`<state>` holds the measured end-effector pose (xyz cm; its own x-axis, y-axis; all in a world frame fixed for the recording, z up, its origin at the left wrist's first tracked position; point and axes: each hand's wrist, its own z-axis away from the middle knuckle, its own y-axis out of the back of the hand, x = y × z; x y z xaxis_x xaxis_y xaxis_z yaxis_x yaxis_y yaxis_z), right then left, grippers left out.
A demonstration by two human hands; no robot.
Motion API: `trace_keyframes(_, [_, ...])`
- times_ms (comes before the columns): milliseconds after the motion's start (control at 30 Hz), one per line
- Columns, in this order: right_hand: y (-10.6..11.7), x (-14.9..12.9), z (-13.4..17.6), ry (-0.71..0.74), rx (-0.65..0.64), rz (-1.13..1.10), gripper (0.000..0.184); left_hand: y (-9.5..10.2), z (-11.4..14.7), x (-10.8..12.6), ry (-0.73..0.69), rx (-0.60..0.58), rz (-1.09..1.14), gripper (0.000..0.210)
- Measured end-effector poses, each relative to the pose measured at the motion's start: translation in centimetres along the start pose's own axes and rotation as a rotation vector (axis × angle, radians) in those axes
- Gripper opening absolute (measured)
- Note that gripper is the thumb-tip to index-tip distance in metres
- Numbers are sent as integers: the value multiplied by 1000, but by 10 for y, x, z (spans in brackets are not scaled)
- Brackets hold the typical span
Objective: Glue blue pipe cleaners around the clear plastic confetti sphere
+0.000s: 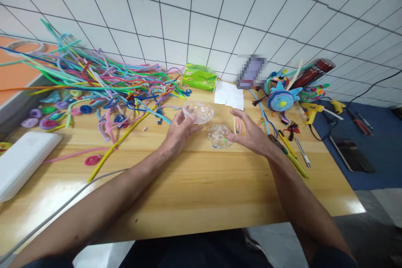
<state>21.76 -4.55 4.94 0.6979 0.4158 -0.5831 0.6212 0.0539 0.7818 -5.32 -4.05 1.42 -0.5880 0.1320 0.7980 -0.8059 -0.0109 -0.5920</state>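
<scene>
My left hand (181,130) grips a clear, scalloped plastic dish (201,113) by its left side, thumb on the near rim, and holds it tilted over the table. Just right of it, a second clear dish (219,136) rests on the wood with small colourful bits in it. My right hand (249,135) is at that dish's right edge, thumb and fingers spread apart; whether the thumb touches the rim I cannot tell. Behind the right hand lies a small piece of pink and cream pipe cleaner (238,125).
Pipe cleaners (125,83) and coiled pieces cover the table's left. A green tissue pack (199,77) and white paper (229,95) lie at the back. To the right are a blue pipe-cleaner figure (283,99), pliers (290,155), a pen (302,153) and a yellow glue gun (312,113).
</scene>
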Motion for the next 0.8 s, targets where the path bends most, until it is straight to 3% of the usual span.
trace_keyframes(67, [-1,15,14,-59,-151,16,105,5,-4,-5,-47,-18,-74,71])
trace_keyframes(167, [-16,22,22,-24,-214,60,112,10,-6,-11,-75,-70,-185,74])
trace_keyframes(267, [-32,17,13,78,-270,100,103,13,-6,-14,-96,-110,-235,78])
trace_keyframes(367, [-33,14,3,84,-308,117,93,15,-5,-13,-121,-125,-259,78])
trace_keyframes(433, [-21,12,4,47,-239,83,87,14,-4,-12,-139,-136,-280,78])
trace_keyframes(600, [18,-9,10,-46,105,-208,89,7,2,-12,-129,-250,-279,93])
trace_keyframes(800, [7,-48,-16,40,60,-261,93,-1,11,-19,-142,-297,-223,104])
